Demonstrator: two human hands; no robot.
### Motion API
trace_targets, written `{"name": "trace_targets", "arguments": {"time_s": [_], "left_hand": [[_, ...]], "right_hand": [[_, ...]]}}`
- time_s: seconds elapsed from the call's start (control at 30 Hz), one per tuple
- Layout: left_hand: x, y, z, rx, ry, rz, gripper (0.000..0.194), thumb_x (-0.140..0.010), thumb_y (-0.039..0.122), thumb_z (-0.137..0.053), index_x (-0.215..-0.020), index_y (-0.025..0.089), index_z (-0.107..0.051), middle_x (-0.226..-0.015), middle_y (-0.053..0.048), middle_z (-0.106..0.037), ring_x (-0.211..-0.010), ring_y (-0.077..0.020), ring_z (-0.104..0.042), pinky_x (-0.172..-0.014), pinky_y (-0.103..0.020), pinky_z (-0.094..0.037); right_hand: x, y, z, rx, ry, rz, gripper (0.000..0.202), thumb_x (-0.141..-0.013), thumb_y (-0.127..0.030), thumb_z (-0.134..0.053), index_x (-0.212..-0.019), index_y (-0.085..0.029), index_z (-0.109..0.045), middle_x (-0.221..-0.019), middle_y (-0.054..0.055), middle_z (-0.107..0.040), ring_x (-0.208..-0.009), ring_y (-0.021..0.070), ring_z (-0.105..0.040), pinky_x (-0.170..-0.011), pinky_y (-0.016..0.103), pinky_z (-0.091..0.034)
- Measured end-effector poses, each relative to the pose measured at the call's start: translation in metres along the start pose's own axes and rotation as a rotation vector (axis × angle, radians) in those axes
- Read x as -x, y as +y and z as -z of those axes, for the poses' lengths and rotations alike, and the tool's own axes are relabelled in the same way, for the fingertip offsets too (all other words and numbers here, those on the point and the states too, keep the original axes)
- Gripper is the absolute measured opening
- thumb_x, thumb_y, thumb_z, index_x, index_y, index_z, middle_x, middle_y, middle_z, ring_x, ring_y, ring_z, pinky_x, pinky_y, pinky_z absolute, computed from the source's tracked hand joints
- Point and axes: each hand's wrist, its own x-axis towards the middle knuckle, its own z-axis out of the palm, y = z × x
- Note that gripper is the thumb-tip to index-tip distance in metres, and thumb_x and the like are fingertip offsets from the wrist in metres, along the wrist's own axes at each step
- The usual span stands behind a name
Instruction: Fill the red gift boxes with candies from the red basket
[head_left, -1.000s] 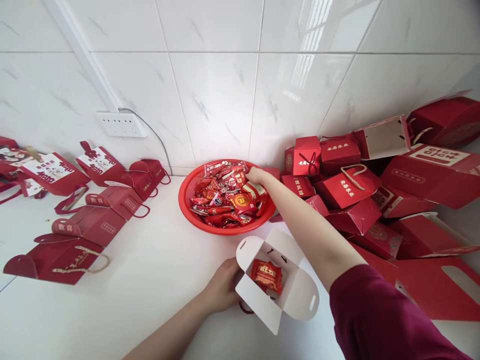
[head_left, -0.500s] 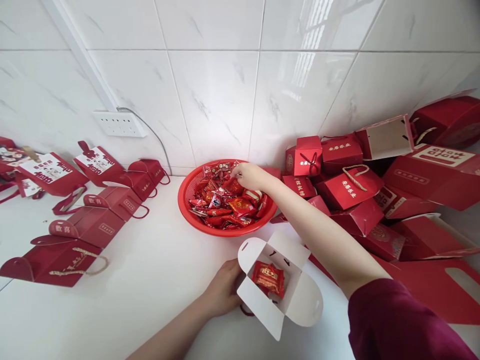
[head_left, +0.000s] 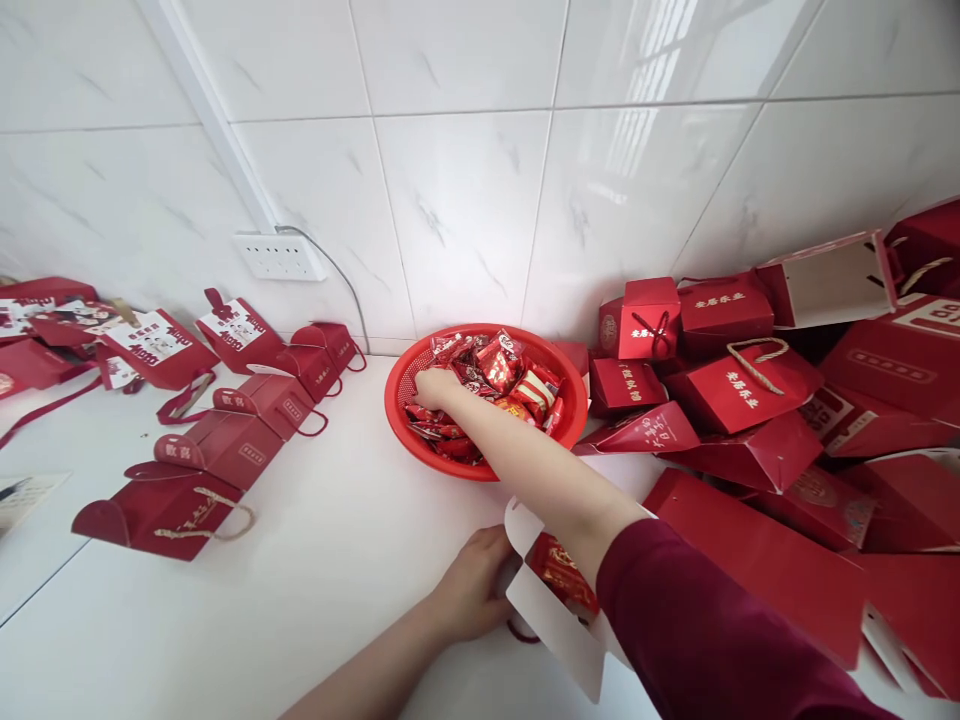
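A red plastic basket [head_left: 487, 474] full of wrapped red sweets [head_left: 501, 366] stands near the wall. My right hand [head_left: 436, 388] reaches into its left part, fingers bent down among the sweets; whatever they hold is hidden. At the lower middle, my left hand [head_left: 477, 584] grips the left side of an open gift box [head_left: 559, 628] with white inner flaps. A red and gold packet [head_left: 559, 572] lies in that box, partly covered by my right forearm and dark red sleeve.
Closed red boxes [head_left: 210, 455] line up at the left, with tagged boxes [head_left: 157, 345] behind them. Red boxes [head_left: 750, 390] are piled at the right. A socket strip [head_left: 279, 257] is on the tiled wall.
My right hand has moved left and down across the basket, and its forearm now covers part of the open box. The whole view has shifted, so things appear further right.
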Motion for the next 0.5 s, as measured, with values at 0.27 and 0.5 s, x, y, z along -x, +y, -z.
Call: {"name": "trace_targets", "arguments": {"time_s": [0.27, 0.5], "left_hand": [[-0.001, -0.002, 0.0, -0.02, -0.009, -0.009, 0.036, -0.075, 0.023, -0.065, -0.111, 0.023, -0.06, -0.111, -0.009, -0.068, -0.099, -0.0274, -0.063, -0.088, -0.037, -0.048], [-0.008, -0.002, -0.001, 0.041, -0.025, -0.037, 0.033, -0.075, 0.016, -0.062, -0.108, 0.021, -0.063, -0.113, -0.009, -0.068, -0.101, -0.0276, -0.064, -0.088, -0.039, -0.05]], "right_hand": [[0.024, 0.008, 0.033, -0.168, -0.031, 0.043, 0.02, -0.097, -0.025, -0.057, -0.111, -0.012, -0.063, -0.101, 0.005, -0.068, -0.087, 0.0165, -0.067, -0.078, 0.032, -0.056], [0.175, 0.01, 0.086, -0.322, 0.265, 0.266, 0.025, -0.096, -0.022, -0.052, -0.116, -0.02, -0.066, -0.11, 0.001, -0.071, -0.095, 0.0155, -0.067, -0.087, 0.028, -0.051]]}}
